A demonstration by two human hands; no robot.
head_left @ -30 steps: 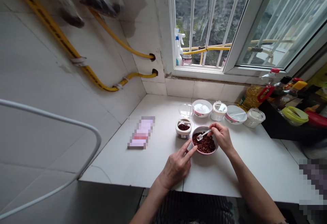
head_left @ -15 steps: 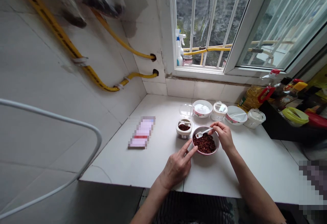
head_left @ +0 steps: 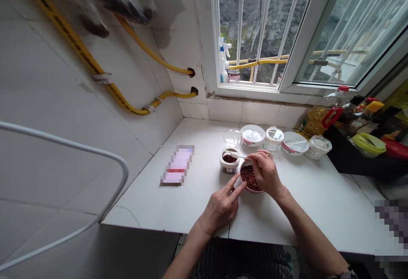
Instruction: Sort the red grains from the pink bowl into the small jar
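My right hand (head_left: 267, 173) pinches the handle of a small white spoon (head_left: 241, 156), whose head is over the mouth of a small jar (head_left: 228, 167) with a pale rim. Dark red-brown dried bits, like peppercorns, lie in the jar. More of these bits (head_left: 248, 178) fill a pinkish bowl (head_left: 241, 186) just right of it, partly hidden under my right hand. The fingers of my left hand (head_left: 221, 206) hold the bowl's near left rim. Behind the jar a clear lid (head_left: 232, 137) stands open.
Along the back are a bowl of white powder (head_left: 253, 136), a white jar (head_left: 273, 139), another flowered bowl (head_left: 295, 144) and a second lidded jar (head_left: 318, 147). An oil bottle (head_left: 314, 119) and other bottles crowd the right. A blurred pinkish flat object (head_left: 177, 166) lies left.
My right hand has moved left with the spoon, from above the bowl to over the jar. My left hand has stayed at the bowl's rim.
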